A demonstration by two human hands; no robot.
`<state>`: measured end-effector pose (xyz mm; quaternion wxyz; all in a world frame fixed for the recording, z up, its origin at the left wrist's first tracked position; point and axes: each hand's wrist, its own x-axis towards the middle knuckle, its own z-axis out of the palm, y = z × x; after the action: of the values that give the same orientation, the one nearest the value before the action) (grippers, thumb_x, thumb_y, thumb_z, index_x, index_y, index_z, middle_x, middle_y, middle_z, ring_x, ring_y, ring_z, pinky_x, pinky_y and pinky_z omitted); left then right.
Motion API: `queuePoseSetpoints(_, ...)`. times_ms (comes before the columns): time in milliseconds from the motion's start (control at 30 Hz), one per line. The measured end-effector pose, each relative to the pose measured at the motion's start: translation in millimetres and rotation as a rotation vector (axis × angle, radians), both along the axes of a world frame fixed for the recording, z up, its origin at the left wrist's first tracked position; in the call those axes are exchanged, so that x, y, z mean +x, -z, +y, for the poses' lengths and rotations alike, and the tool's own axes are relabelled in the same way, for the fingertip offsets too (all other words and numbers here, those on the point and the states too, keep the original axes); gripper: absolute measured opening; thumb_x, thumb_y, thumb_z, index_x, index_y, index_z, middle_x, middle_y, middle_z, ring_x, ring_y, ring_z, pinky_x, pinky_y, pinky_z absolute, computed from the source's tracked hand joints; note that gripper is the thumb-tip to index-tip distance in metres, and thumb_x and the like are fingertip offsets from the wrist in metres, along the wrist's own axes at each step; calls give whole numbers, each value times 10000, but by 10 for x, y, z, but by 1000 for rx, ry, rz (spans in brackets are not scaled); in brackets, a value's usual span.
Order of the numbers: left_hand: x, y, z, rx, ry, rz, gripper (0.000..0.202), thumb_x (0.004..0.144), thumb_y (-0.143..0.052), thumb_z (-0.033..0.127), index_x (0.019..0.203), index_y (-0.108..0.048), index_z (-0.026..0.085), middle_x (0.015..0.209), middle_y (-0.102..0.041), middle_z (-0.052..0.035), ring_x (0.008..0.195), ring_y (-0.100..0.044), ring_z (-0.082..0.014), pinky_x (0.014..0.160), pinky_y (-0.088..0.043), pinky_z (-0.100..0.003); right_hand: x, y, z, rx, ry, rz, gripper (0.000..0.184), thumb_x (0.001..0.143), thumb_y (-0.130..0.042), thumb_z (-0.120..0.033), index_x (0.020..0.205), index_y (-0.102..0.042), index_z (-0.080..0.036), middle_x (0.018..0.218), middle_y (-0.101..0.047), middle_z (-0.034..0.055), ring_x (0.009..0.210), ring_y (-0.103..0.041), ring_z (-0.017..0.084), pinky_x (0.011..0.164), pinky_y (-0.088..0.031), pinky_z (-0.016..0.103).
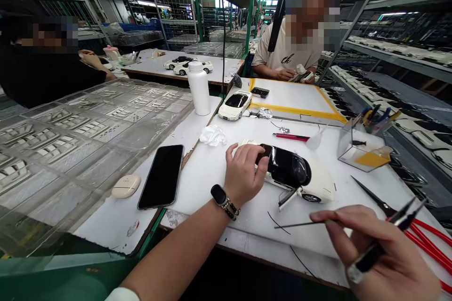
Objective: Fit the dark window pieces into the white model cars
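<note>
My left hand (pixel 245 171) rests on a white model sports car (pixel 291 171) with a black roof, gripping it near the rear of the cabin. The car lies on the white work board (pixel 208 193), with one small door (pixel 289 197) swung open towards me. My right hand (pixel 383 254) is at the lower right, apart from the car. It pinches black-handled tweezers (pixel 391 228), and a thin dark rod (pixel 300 224) runs left from its fingertips. Red-handled pliers (pixel 429 244) lie just beyond that hand.
A black phone (pixel 162 176) and a cream earbud case (pixel 126 186) lie to the left, beside a clear tray (pixel 88 136) of car parts. Further ahead stand a white bottle (pixel 198 88) and a white model car (pixel 235 105). A co-worker (pixel 289 51) works across the table.
</note>
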<state>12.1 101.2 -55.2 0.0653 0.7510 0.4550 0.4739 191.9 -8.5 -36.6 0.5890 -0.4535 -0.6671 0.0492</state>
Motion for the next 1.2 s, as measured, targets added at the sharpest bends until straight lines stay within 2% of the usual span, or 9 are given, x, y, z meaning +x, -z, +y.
queuePoseSetpoints(67,-3,-1,1,-6,-6,2,236,952,-309,303,971,-518,197,973,-645,-26,933,-575,-168,1043,-241,-392,-125,-49,116,52,-42,-42,390,719,-681,-49,1041,-641,-265,818,-695,29,710,-641,255,576,-477,408)
queuePoseSetpoints(200,-4,-5,0,-2,-1,-6,237,953,-309,314,984,-513,196,984,-643,-28,938,-575,-168,1046,-243,-389,-104,-86,431,202,161,-97,310,738,-697,-80,1001,-645,-236,790,-681,25,701,-636,227,629,-457,385)
queuePoseSetpoints(333,6,-12,-13,21,20,-25,245,958,-308,328,1002,-508,193,990,-643,-34,947,-576,-172,1054,-231,-395,-14,36,619,143,242,-135,205,764,-680,-120,940,-642,-217,814,-673,35,730,-645,223,658,-471,379)
queuePoseSetpoints(500,12,-25,-23,29,38,-38,260,961,-309,344,998,-514,188,976,-642,-32,934,-575,-173,1052,-229,-398,15,183,676,85,200,-100,192,768,-679,-145,944,-639,-209,816,-678,31,705,-656,207,649,-491,367)
queuePoseSetpoints(733,14,-34,-21,8,48,-27,280,960,-304,369,980,-519,189,983,-647,-36,942,-579,-175,1056,-233,-396,15,172,688,130,155,-203,267,768,-667,-86,995,-631,-222,810,-676,29,708,-647,202,650,-471,368)
queuePoseSetpoints(967,13,-30,-21,-22,64,-23,280,955,-306,370,980,-518,189,983,-644,-47,937,-577,-180,1050,-259,-401,28,185,673,137,160,-195,277,759,-667,-65,989,-625,-213,807,-677,34,719,-643,208,648,-464,372)
queuePoseSetpoints(1033,4,-41,-21,-28,107,-19,291,947,-322,396,997,-518,187,1008,-638,-60,966,-569,-193,1041,-282,-411,30,185,685,133,168,-210,270,762,-664,-71,988,-626,-214,798,-678,30,707,-641,204,643,-458,368)
queuePoseSetpoints(1100,-13,-62,-23,-27,203,-1,356,914,-378,486,1049,-512,185,1078,-620,-84,1049,-545,-222,1052,-291,-433,29,176,693,125,167,-200,268,760,-663,-73,986,-630,-213,794,-679,29,701,-642,208,648,-460,375)
queuePoseSetpoints(1200,-50,-94,-31,-1,435,109,645,741,-581,648,1179,-475,187,1243,-543,-110,1208,-458,-271,1129,-216,-472,40,132,665,236,178,-81,296,715,-689,-65,972,-644,-204,781,-674,32,692,-642,230,625,-469,385)
